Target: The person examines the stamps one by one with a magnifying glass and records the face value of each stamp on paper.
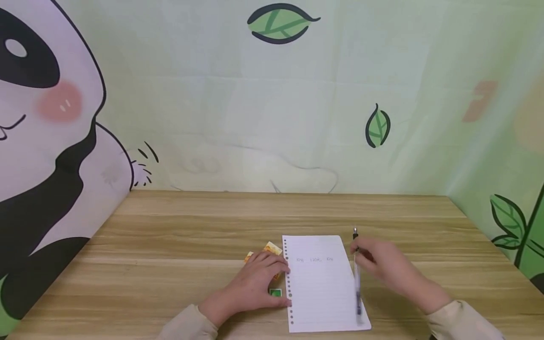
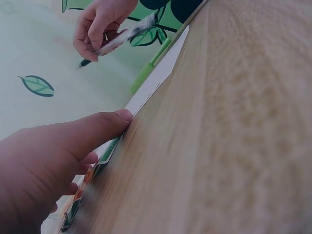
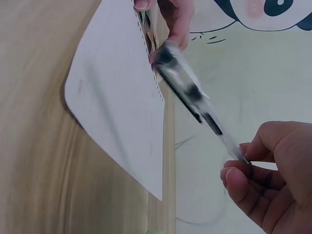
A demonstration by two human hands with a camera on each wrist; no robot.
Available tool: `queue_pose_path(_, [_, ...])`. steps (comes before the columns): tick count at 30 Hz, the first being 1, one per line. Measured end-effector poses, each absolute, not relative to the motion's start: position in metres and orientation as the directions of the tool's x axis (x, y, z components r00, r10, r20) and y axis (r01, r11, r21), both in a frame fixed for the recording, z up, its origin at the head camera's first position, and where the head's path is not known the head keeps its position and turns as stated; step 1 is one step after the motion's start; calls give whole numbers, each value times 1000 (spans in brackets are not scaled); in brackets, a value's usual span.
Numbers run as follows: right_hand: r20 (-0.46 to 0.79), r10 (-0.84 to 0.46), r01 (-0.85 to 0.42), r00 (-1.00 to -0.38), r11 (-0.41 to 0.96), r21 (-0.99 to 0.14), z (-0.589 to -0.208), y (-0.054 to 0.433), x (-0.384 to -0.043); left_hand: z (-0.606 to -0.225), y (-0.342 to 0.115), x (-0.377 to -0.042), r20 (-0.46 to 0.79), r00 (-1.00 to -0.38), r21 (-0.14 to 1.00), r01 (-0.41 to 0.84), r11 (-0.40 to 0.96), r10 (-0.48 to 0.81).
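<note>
A lined white sheet [image 1: 318, 293] with punched holes down its left side lies on the wooden table, a row of faint handwriting near its top. At that punched side, my left hand [image 1: 255, 279] rests with thumb and fingertips at the edge. Partly under this hand are orange-yellow cards [image 1: 273, 248] and a small green card [image 1: 275, 293]. Over the sheet's right edge, my right hand [image 1: 384, 262] pinches a clear-barrelled pen [image 1: 357, 283] near its black end. The pen's clip end, blurred, points toward the front of the table in the head view.
The wooden table [image 1: 191, 222] meets a pale backdrop [image 1: 212, 94] printed with leaves and a panda [image 1: 34, 141]. In the left wrist view, a slender bright green shape [image 2: 146, 73] appears beyond the sheet.
</note>
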State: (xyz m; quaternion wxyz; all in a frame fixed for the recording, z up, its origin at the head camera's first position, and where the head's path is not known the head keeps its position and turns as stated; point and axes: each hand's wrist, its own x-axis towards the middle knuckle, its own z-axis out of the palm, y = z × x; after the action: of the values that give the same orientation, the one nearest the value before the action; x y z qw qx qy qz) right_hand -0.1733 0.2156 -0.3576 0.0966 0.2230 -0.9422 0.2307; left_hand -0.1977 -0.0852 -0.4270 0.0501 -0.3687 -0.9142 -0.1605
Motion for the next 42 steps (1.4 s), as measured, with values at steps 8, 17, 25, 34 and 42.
queue_pose_path(8, [362, -388, -508, -848, 789, -345, -352, 207, -172, -427, -85, -197, 220, -720, 256, 694, 673, 658])
queue_pose_path(17, [356, -470, -575, -808, 760, -303, -354, 207, -172, -426, -84, -197, 226, -718, 256, 696, 671, 658])
queue_pose_path(25, [418, -456, -591, -786, 752, -292, -357, 202, -172, -426, -84, -197, 224, -719, 262, 694, 670, 657])
queue_pose_path(34, [480, -440, -609, -759, 741, -283, -359, 194, -173, -427, -85, -198, 211, -726, 272, 686, 675, 654])
queue_pose_path(42, [540, -443, -660, -716, 682, -316, -361, 188, -176, -428, -86, -199, 206, -724, 278, 688, 670, 658])
